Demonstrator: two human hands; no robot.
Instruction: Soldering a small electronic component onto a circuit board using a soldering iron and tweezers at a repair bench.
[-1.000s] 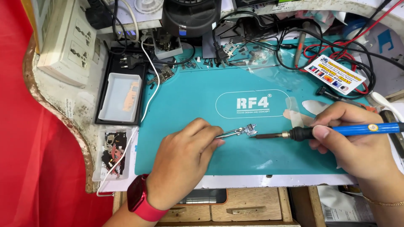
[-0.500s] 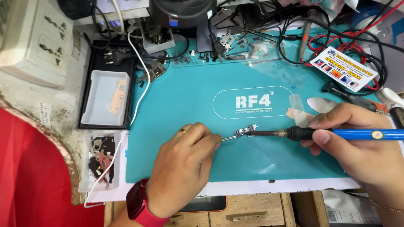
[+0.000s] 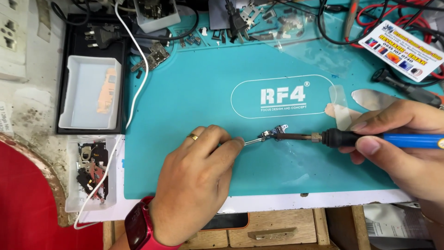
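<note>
Resting knuckles-up on the teal work mat [image 3: 194, 102], the left hand [image 3: 196, 185] has its fingers drawn together, pinching a pair of metal tweezers [image 3: 252, 141] whose tips reach out to the right. A gold ring [image 3: 193, 136] sits on one finger and a red watch [image 3: 138, 227] wraps the wrist. The tweezer tips grip a small metal component [image 3: 273, 134] that lies near the middle of the mat, just below the white oval logo [image 3: 282, 96].

The right hand [image 3: 407, 153] comes in from the right edge, fingers and thumb closed around the blue handle of a soldering iron [image 3: 370, 139]. The iron lies nearly level, its black collar just past the fingertips and its dark tip touching the small component from the right, so tweezers and iron meet at the part from opposite sides.

Left of the mat on the counter [image 3: 27, 111], a white tray [image 3: 92, 92] sits inside a black tray [image 3: 69, 51]; below them a clear plastic box [image 3: 90, 171] holds dark loose parts. A white cable [image 3: 138, 78] runs down the mat's left edge. Small screws and metal bits are scattered along the mat's top edge. At upper right lie a printed card [image 3: 400, 48], red and black wires [image 3: 370, 18], and a flat metal pry tool [image 3: 372, 98] just above the right hand.
</note>
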